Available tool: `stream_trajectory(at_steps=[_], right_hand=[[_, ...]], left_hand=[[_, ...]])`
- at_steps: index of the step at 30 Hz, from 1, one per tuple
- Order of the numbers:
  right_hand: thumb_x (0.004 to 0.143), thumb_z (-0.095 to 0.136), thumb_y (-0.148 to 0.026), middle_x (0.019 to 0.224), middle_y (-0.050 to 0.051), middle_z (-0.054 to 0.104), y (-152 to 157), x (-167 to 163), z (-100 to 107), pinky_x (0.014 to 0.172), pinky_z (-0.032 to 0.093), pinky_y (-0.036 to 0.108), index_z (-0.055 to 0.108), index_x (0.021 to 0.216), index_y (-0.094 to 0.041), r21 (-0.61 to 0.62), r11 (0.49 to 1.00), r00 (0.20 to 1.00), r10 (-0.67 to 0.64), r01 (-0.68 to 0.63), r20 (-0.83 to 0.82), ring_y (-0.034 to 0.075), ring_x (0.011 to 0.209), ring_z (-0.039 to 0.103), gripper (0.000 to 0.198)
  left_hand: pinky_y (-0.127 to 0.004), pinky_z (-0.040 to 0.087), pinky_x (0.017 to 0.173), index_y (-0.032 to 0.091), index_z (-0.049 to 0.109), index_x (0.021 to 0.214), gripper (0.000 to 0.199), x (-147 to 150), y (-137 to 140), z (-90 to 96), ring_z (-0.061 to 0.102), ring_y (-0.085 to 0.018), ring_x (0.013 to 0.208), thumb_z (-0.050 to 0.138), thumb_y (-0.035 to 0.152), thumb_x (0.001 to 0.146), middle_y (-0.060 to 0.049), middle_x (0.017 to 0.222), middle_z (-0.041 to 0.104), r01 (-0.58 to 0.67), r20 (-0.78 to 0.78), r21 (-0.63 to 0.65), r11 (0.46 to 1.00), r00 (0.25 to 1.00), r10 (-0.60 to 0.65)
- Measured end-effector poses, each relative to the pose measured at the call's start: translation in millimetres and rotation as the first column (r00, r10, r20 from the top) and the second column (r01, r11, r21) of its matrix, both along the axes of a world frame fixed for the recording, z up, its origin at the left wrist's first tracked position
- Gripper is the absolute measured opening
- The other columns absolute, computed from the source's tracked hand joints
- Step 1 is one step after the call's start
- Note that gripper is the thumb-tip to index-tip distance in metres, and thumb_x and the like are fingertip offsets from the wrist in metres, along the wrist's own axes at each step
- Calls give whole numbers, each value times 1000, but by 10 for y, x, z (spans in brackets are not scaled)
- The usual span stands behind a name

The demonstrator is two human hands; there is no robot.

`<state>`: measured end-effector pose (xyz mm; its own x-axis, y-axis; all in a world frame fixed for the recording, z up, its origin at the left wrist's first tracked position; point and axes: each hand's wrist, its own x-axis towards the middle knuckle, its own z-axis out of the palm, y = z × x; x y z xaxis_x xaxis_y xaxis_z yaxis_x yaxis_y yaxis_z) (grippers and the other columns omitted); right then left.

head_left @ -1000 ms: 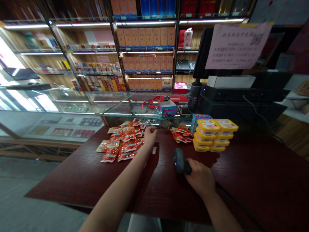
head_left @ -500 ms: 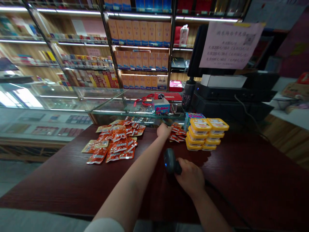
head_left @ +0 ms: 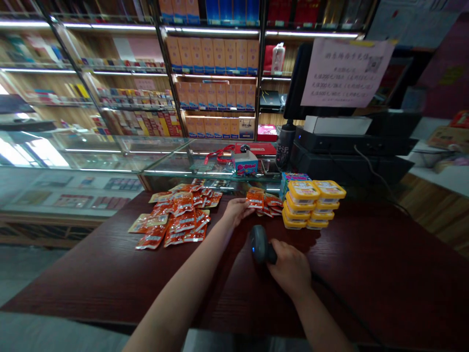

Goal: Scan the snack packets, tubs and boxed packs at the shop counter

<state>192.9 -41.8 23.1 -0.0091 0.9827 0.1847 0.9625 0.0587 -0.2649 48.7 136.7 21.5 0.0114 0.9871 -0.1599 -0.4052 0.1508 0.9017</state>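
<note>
In the head view, my left hand (head_left: 237, 211) pinches the edge of an orange snack packet (head_left: 255, 198), which is tilted up in front of a small pile of like packets (head_left: 273, 200). My right hand (head_left: 291, 268) is wrapped round the handle of a dark barcode scanner (head_left: 259, 244) with a blue light on it; its head is above the table, nearer to me than the packet. Left of my left hand spreads a larger heap of orange packets (head_left: 179, 215). Stacked yellow-lidded tubs (head_left: 304, 190) stand to the right of the small pile.
The dark wooden table (head_left: 117, 283) meets a glass display counter (head_left: 168, 166) at its far side. On the glass are an open blue-and-pink box (head_left: 245, 164) and a red cord. A monitor (head_left: 298, 80) stands behind the tubs. The scanner's cable (head_left: 340, 303) trails right.
My left hand has drawn back from the small pile, left and toward me, and now has a packet in its fingers. My right hand and the scanner have hardly moved.
</note>
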Motion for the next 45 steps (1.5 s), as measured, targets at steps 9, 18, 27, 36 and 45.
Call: stream_trajectory(at_steps=[9, 18, 27, 36, 45], right_hand=[[75, 56, -24, 94, 4, 70, -70, 43, 119, 73, 43, 28, 62, 104, -23, 38, 998, 991, 57, -53, -121, 21, 87, 64, 29], [71, 65, -38, 102, 8, 71, 37, -38, 295, 86, 49, 35, 64, 102, -16, 165, 978, 620, 209, -128, -756, 23, 95, 65, 39], [65, 69, -38, 99, 9, 72, 115, -164, 343, 86, 50, 40, 68, 99, -17, 214, 975, 557, 214, -66, -802, 25, 93, 66, 40], [70, 68, -36, 99, 7, 72, 146, -130, 326, 85, 50, 36, 67, 102, -16, 180, 976, 587, 218, -123, -780, 24, 92, 66, 38], [72, 64, -39, 87, 5, 72, 51, -63, 344, 69, 47, 30, 66, 95, -21, 120, 992, 875, 89, -35, -477, 23, 83, 66, 28]], left_hand=[[-37, 58, 74, 17, 45, 79, 42, -271, -597, -267, 67, -16, 75, 81, 26, 59, -2, 80, 66, -32, 87, 214, 976, 996, 14], [-36, 56, 79, 17, 44, 80, 48, -326, -628, -224, 67, -15, 73, 83, 29, 55, 1, 75, 66, 39, 171, 210, 977, 982, -76], [-35, 56, 79, 15, 52, 83, 41, -340, -619, -202, 67, -16, 76, 82, 25, 57, -3, 79, 68, 76, 153, 176, 981, 983, -103], [-33, 56, 78, 15, 53, 84, 42, -338, -654, -162, 66, -14, 71, 82, 25, 56, -2, 78, 68, 77, 150, 172, 982, 983, -103], [-35, 56, 79, 17, 45, 78, 48, -341, -651, -183, 66, -14, 73, 84, 30, 53, 1, 76, 65, 62, 166, 175, 983, 982, -92]])
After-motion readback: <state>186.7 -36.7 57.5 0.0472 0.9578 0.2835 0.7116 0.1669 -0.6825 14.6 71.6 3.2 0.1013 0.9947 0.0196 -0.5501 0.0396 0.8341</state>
